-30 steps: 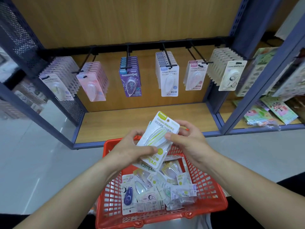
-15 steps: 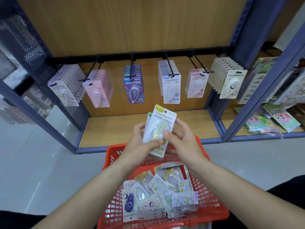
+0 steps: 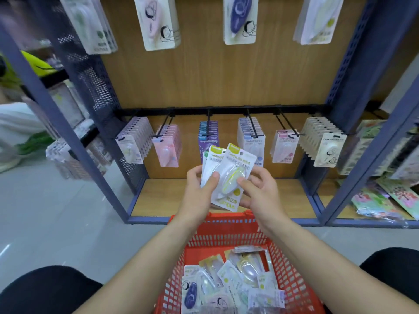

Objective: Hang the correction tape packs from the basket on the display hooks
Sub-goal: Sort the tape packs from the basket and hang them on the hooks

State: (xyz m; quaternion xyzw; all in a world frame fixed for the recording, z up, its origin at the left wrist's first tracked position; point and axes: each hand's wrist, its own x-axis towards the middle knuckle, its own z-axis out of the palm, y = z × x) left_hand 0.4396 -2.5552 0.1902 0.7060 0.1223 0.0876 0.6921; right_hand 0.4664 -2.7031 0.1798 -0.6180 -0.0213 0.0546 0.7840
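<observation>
Left hand and right hand together pinch a small fan of yellow-topped correction tape packs above the red basket; light, stiff, probably slippery blister cards, best held by their edges, punched hole toward the display hooks.

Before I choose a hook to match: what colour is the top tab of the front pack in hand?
Yellow-green, on the front pack; clearest in the head view.

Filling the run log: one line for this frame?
phase: pre-hang | left hand + right hand: holding yellow-green packs | basket: packs remain | hooks: none added
</observation>
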